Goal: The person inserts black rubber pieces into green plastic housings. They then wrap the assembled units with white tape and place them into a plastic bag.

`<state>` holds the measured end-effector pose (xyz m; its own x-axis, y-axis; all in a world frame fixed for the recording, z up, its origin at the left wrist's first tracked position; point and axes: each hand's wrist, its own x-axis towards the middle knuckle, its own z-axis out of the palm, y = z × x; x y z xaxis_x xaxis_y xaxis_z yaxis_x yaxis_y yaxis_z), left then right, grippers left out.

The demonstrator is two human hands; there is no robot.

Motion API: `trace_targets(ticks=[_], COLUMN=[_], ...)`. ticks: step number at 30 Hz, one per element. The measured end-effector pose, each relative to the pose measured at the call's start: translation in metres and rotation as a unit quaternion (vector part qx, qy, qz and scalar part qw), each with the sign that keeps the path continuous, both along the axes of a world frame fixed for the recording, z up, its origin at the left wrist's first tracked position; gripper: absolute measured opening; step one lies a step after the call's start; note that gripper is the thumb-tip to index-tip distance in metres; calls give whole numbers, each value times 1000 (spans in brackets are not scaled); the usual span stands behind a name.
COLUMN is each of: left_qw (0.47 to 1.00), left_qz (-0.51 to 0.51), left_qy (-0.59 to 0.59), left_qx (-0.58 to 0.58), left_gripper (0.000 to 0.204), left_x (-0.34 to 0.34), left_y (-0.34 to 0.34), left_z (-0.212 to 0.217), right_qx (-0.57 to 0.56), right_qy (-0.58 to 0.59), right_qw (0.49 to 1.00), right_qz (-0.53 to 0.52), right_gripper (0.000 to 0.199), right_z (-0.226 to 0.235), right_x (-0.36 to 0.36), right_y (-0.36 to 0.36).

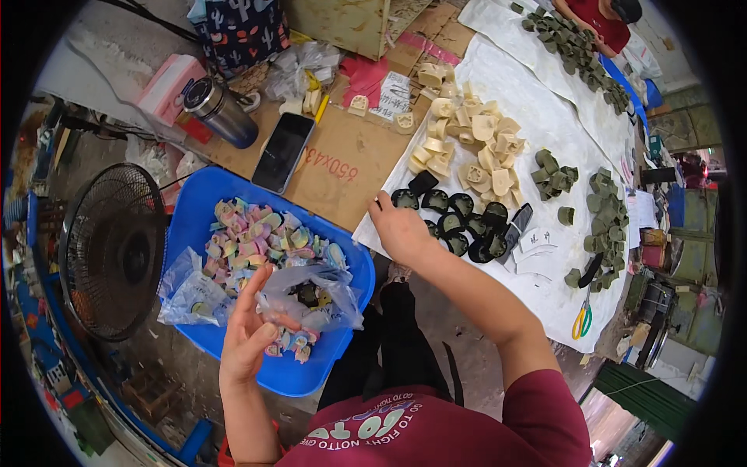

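My left hand (247,335) is over the blue tub, its fingers holding a thin clear plastic bag (334,292). A dark rounded piece (307,294) shows through the bag. At the near left corner of the white sheet, my right hand (401,229) rests with its fingers curled beside a black cup-shaped piece (405,198). What these fingers hold, if anything, is hidden under the hand. More black cup-shaped pieces (461,205), green inside, lie in a cluster right of that hand. Pastel pink, blue and yellow pieces (249,233) fill much of the tub.
The blue tub (359,268) stands near a black fan (113,251). A phone (284,152) and a steel flask (220,111) are on the cardboard. Cream pieces (482,128), olive pieces (554,175) and scissors (582,319) lie on the white sheet (533,93). Another person (599,23) sits far right.
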<state>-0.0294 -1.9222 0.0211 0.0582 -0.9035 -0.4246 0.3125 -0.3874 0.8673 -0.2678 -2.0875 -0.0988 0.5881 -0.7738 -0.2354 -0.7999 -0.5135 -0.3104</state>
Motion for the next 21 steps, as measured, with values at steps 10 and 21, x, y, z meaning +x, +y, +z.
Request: trace_targets(ticks=[10, 21], left_qw=[999, 993], left_qz=[-27, -67], left_qy=[-24, 89], left_qx=[20, 35], left_gripper=[98, 100], left_x=[-5, -33], left_y=[-4, -9], left_z=[8, 9], right_qx=[142, 474], right_qy=[-210, -383], right_qw=[959, 762], right_qz=[-129, -219], right_gripper=[39, 26], right_z=[8, -120], right_x=[-14, 139], right_y=[-29, 106])
